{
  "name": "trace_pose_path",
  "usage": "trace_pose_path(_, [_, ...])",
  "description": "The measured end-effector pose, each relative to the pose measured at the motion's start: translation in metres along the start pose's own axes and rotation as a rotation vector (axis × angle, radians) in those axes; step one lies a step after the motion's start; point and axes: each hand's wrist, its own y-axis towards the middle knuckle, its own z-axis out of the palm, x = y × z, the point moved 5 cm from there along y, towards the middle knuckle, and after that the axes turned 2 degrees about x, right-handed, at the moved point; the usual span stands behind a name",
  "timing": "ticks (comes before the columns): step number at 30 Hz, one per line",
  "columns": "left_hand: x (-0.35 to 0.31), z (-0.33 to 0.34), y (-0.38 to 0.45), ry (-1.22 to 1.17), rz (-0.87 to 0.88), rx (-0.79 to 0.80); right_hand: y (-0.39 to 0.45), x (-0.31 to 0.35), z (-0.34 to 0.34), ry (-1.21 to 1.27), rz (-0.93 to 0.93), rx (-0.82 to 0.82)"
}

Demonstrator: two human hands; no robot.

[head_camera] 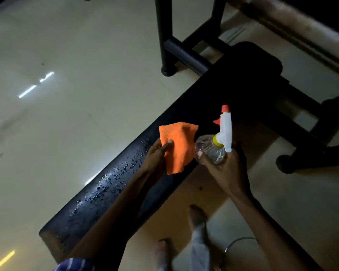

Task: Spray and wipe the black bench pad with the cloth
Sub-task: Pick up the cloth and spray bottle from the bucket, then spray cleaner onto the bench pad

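The black bench pad (213,98) runs diagonally from lower left to upper right, and its near half is beaded with water drops. My left hand (157,155) holds an orange cloth (179,145) up just above the middle of the pad. My right hand (223,169) grips a clear spray bottle (213,148) by its body, at the pad's right edge. The bottle's white head with a red nozzle points up and away from me.
Black metal frame legs (165,36) stand on the pale tiled floor (76,55) beyond the pad. Another black frame foot (288,163) sits to the right. My feet (196,214) are on the floor below the pad, near a thin metal ring (241,241).
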Motion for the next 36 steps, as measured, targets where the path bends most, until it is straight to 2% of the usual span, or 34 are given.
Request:
trace_pose_path(3, [-0.009,-0.009,0.036,0.113,-0.004,-0.094,0.043,-0.004,0.02,-0.056,-0.04,0.031])
trace_pose_path(8, [-0.019,-0.029,0.07,0.711,0.228,-0.33,0.082,-0.016,0.042,-0.102,-0.044,0.111])
trace_pose_path(13, [-0.016,-0.044,0.061,0.926,0.26,-0.382,0.089,-0.018,0.052,-0.122,-0.024,0.193])
trace_pose_path(16, [-0.014,-0.052,0.047,0.906,0.327,-0.371,0.088,-0.011,0.057,-0.103,-0.011,0.237])
trace_pose_path(20, [0.006,-0.032,0.025,0.684,0.314,-0.093,0.077,0.003,0.065,-0.008,0.066,0.343])
trace_pose_path(23, [0.01,-0.012,0.011,0.627,0.392,-0.049,0.065,0.014,0.074,0.024,0.076,0.406])
trace_pose_path(26, [0.009,-0.015,-0.004,0.525,0.46,-0.094,0.053,0.019,0.083,0.05,0.137,0.448])
trace_pose_path(30, [0.014,-0.038,-0.029,0.577,0.545,-0.224,0.043,0.03,0.092,0.098,0.134,0.518])
trace_pose_path(36, [0.032,-0.053,-0.061,0.573,0.506,-0.235,0.036,0.059,0.113,0.278,0.091,0.479])
